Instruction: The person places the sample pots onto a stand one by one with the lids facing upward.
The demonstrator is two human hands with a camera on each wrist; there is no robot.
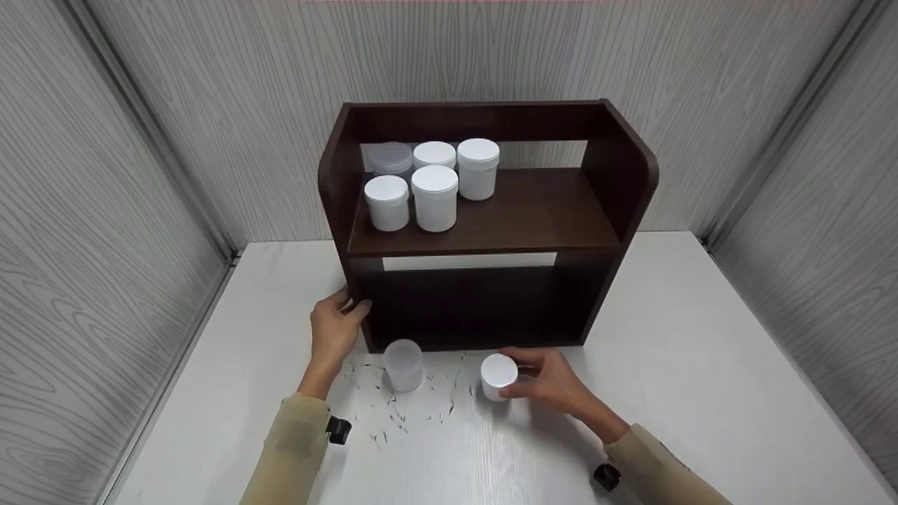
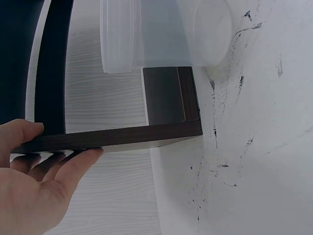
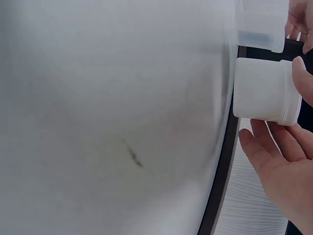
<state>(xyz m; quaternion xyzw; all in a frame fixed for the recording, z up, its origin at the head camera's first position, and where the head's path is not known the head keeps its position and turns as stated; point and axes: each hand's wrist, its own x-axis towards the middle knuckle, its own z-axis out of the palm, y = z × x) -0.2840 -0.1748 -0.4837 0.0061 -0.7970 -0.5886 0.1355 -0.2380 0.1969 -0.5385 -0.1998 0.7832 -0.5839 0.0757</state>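
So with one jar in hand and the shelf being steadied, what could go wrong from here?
1. The right hand grips the small white lidded jar only from the side, so it might slip when lifted.
2. The translucent frosted plastic jar stands close beside it; a sweeping arm could topple it.
3. The left hand holds just the front edge of the dark brown wooden shelf unit, so a push could shift the shelf.

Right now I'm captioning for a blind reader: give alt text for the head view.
A right hand grips a white jar on a white table, while the left hand holds the side of a dark shelf unit. A frosted jar stands between them; five jars sit on the shelf.
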